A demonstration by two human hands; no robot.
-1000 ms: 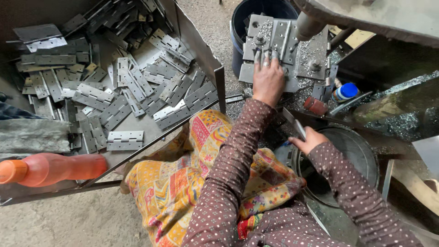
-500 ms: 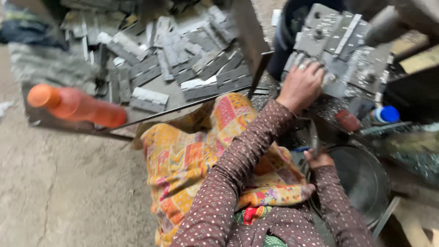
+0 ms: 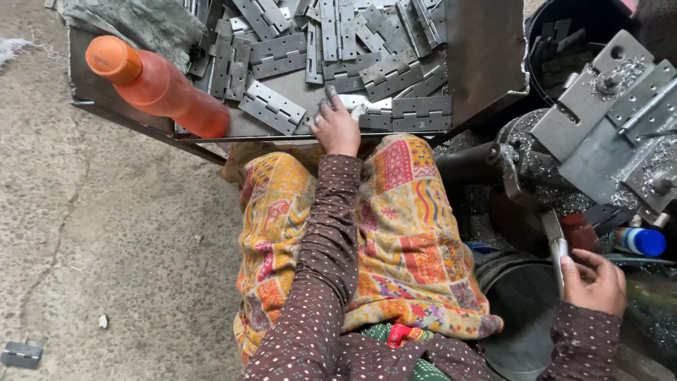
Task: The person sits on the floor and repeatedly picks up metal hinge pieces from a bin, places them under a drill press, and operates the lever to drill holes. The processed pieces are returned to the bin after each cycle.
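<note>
At the near edge of the metal tray (image 3: pixel 486 70), your left hand (image 3: pixel 337 127) reaches for a hinge (image 3: pixel 352 106).

Pinch one flat hinge cleanly from the pile's right side; your grip looks released, fingertips touching metal, though the hand hides the contact. Your right hand (image 3: pixel 596 282) stays clenched on the lever handle (image 3: pixel 557 250). The orange bottle (image 3: pixel 159 85) stands left; the drill jig (image 3: pixel 606 120) is cut off right.

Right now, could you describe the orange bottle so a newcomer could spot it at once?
Find the metal tray heaped with grey hinges ahead of the person's knees. The orange bottle lies tilted on its near left edge, the only bright, rounded thing among flat grey metal.
</note>
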